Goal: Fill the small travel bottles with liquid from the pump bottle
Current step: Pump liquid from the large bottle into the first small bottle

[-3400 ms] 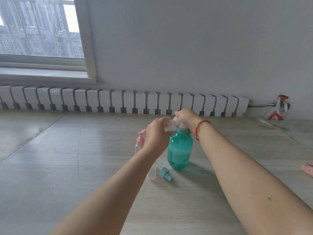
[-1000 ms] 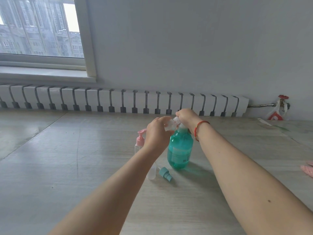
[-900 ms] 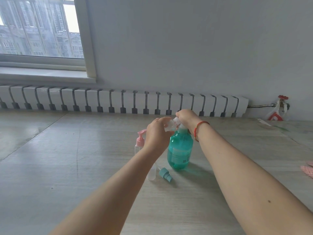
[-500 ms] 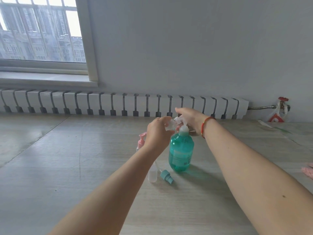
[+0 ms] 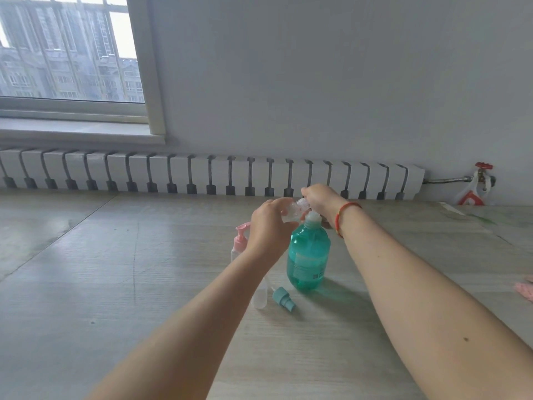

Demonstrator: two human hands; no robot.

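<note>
Teal liquid fills most of the pump bottle [image 5: 308,255], which stands upright on the pale wood-grain surface [image 5: 115,284], long axis vertical. Above its white neck the left hand [image 5: 268,226] is curled around a small clear travel bottle [image 5: 294,209], held tilted with its mouth pointing up and right toward the pump top. The right hand [image 5: 320,199], a red cord [image 5: 344,213] at its wrist, is closed down over the pump head. Behind the left hand a pink-pump bottle [image 5: 239,243] stands upright. Nearer, a clear bottle [image 5: 259,297] stands beside a loose teal cap [image 5: 284,298] lying on its side.
</note>
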